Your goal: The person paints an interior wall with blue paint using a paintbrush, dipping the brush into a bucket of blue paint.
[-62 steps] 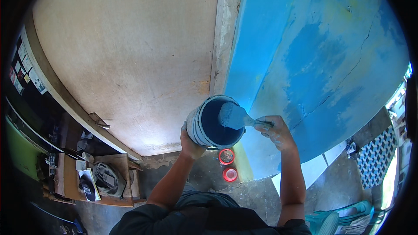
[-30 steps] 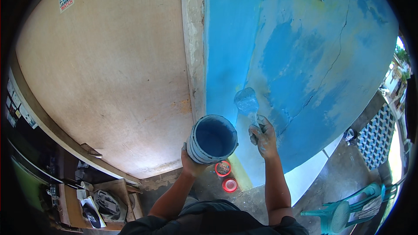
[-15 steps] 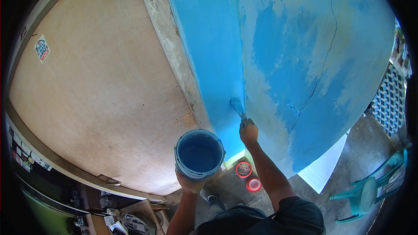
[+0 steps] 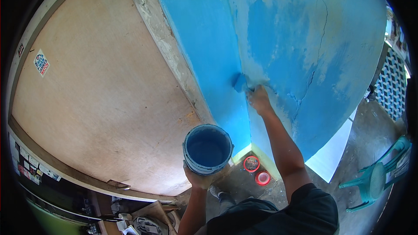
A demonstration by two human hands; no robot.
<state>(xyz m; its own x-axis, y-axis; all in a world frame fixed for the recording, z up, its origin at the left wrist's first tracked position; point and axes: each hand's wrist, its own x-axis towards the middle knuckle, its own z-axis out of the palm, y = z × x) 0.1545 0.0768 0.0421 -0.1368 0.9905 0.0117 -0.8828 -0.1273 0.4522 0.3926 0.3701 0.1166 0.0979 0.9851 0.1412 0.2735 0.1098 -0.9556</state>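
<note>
My left hand point(image 4: 199, 178) holds a round paint bucket point(image 4: 207, 149) from below; blue paint fills its inside. My right hand point(image 4: 258, 99) is stretched out to the wall and grips a paintbrush point(image 4: 241, 82). The blue bristles press into the inner corner where two blue wall faces point(image 4: 305, 48) meet. The wall's paint is patchy, with lighter and darker blue areas and a thin crack running down it.
A brown plywood panel point(image 4: 100, 91) with a small sticker stands to the left, edged by a rough grey concrete strip point(image 4: 167, 48). Two small red round lids point(image 4: 257, 170) lie on the floor by the corner. A green plastic chair point(image 4: 379, 176) stands at right. Cluttered boxes lie lower left.
My right hand took the brush out of the bucket and carried it up to the wall corner. The bucket dropped lower and left as my view tilted upward.
</note>
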